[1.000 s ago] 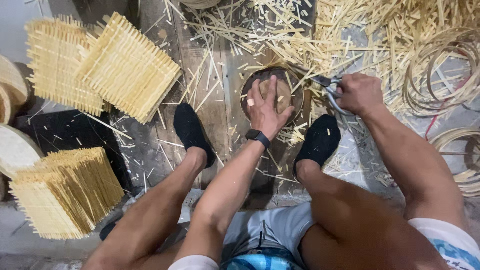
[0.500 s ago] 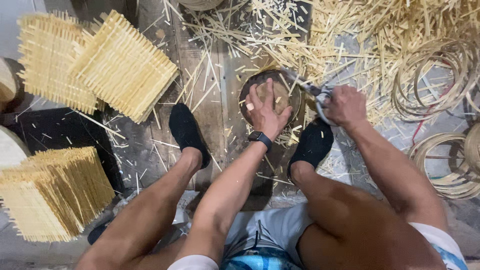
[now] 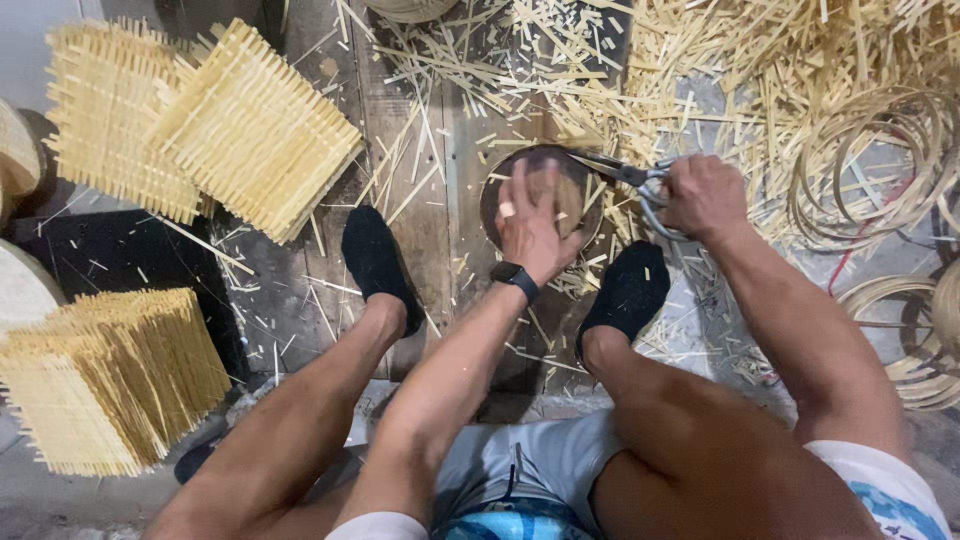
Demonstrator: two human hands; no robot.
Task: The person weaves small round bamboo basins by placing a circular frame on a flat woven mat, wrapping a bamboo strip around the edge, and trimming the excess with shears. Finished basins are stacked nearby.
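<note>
**Scissors at the rim of a round woven disc, 2 hands at work**

Head view: the person sits with both legs drawn up, 2 feet in black socks point(image 3: 377, 262) planted on a plank floor point(image 3: 440, 250) littered with pale bamboo offcuts point(image 3: 520, 60). Between the feet lies 1 round woven disc point(image 3: 545, 170) with a dark rim. The left hand point(image 3: 530, 225) lies flat on top of the disc, fingers spread and pressing down, so this grip is open and pins rather than clasps; a black wristwatch point(image 3: 514, 278) sits on that wrist. The right hand point(image 3: 705, 195) is closed around the handles of 1 pair of scissors point(image 3: 620, 172), whose blades point left and meet the disc's upper right edge. Whether the blades are parted cannot be told.

To the left lie 2 square woven mats point(image 3: 250, 130), one overlapping the other, and lower down 1 thick stack of mats point(image 3: 110, 375) with loose strip ends. At the right, several coiled bamboo hoops point(image 3: 870, 165) rest among the strips; their exact number is unclear.
</note>
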